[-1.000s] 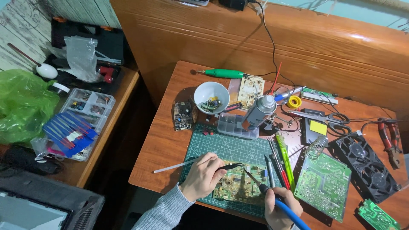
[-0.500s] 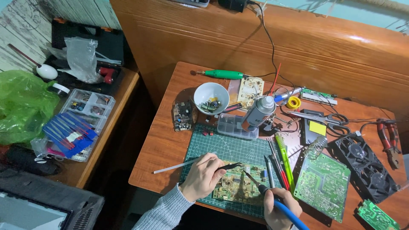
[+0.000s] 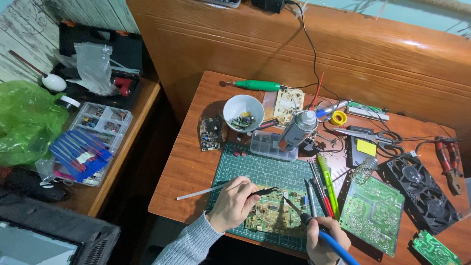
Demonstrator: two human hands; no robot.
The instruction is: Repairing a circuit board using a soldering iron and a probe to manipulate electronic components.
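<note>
A yellowish circuit board [image 3: 272, 216] lies on a green cutting mat [image 3: 260, 172] at the near edge of the wooden table [image 3: 196, 162]. My left hand [image 3: 230, 203] holds black tweezers [image 3: 262, 192], whose tips reach over the board. My right hand [image 3: 326, 238] grips a blue-handled soldering iron [image 3: 314, 225], its tip pointing at the board close to the tweezer tips. A thin white stick [image 3: 198, 192] lies on the table just left of my left hand.
A white bowl of parts [image 3: 243, 113], a grey spray can [image 3: 298, 129], a clear parts box [image 3: 269, 145], pens [image 3: 324, 184], green circuit boards [image 3: 373, 213], a black fan [image 3: 424, 192], scissors and pliers crowd the table. A side table at left holds organizers and a green bag [image 3: 24, 120].
</note>
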